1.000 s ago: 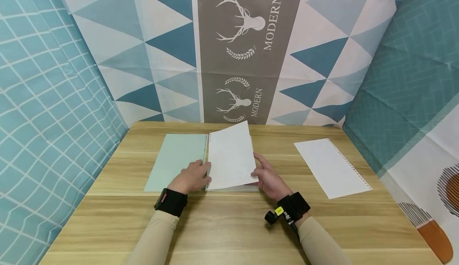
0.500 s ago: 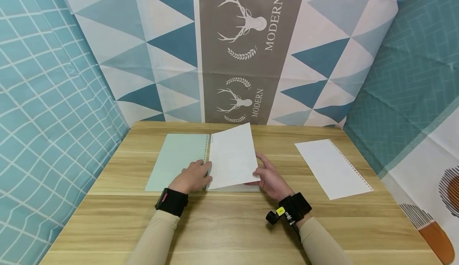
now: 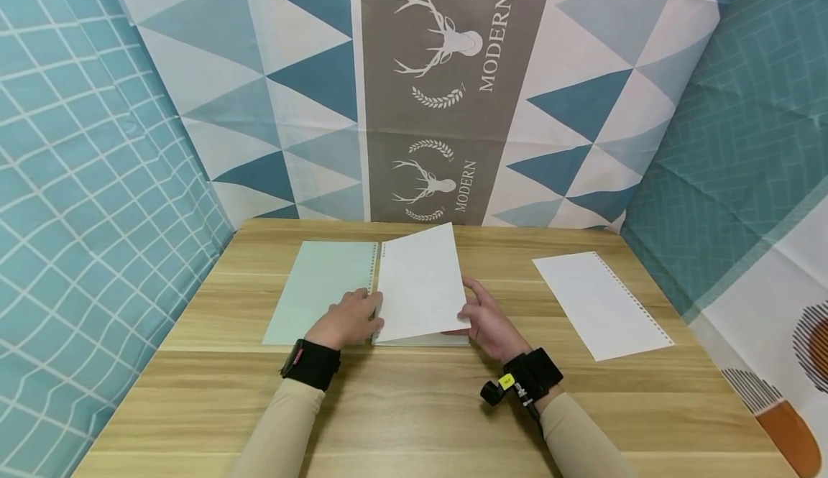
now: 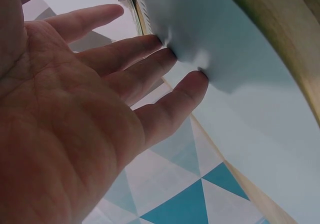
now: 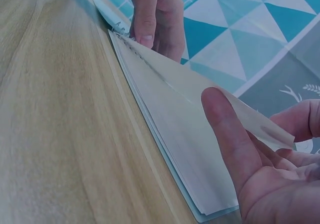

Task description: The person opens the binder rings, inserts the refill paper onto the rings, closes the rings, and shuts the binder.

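A loose-leaf notebook lies opened on the table, its pale green cover point(image 3: 320, 277) to the left of the ring spine point(image 5: 120, 30). My left hand point(image 3: 347, 318) rests on that cover beside the rings, fingertips touching its surface in the left wrist view. Between the thumb and fingers of my right hand point(image 3: 488, 323), the near right corner of a white sheet point(image 3: 420, 284) is pinched. That sheet slants up off the notebook, its punched edge at the spine. Beneath it, the remaining pages point(image 5: 182, 184) show in the right wrist view.
One loose white sheet point(image 3: 601, 305) with a row of punched holes lies flat to the right. The wooden table point(image 3: 414, 406) ends at a patterned cloth backdrop point(image 3: 440, 104), with blue checked cloth point(image 3: 97, 176) on the left.
The pinched sheet and my right hand have shifted very slightly to the right. My left hand stays on the cover.
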{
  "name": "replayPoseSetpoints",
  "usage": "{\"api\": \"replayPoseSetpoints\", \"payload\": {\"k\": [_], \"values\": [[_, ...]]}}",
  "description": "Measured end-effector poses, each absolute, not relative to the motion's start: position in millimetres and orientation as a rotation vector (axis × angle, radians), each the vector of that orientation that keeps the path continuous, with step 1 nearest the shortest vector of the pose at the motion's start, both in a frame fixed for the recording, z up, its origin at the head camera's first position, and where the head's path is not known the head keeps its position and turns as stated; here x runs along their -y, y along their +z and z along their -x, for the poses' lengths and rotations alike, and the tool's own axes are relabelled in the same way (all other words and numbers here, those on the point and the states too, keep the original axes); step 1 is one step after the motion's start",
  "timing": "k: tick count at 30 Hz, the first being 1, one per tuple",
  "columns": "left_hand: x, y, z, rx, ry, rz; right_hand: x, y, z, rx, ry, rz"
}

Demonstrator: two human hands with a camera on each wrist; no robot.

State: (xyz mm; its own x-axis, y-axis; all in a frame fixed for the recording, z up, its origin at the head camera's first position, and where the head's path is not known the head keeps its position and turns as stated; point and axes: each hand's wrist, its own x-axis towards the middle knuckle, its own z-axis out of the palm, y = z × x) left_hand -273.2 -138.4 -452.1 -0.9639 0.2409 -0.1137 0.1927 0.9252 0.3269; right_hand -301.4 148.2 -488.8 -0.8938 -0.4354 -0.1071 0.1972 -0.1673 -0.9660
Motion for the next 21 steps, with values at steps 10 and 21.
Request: {"api": "replayPoseSetpoints", "payload": {"k": [10,21], "values": [[138.5,-452.9,272.9,-2.935,0.472,-0.327,-149.9,-493.3,302.4,-1.744,-2.093,0.229],[139.8,-453.1,272.3,-2.933,0.434,-0.371,-154.3,-498.0,306.8,-1.813,-2.053,0.131]]}}
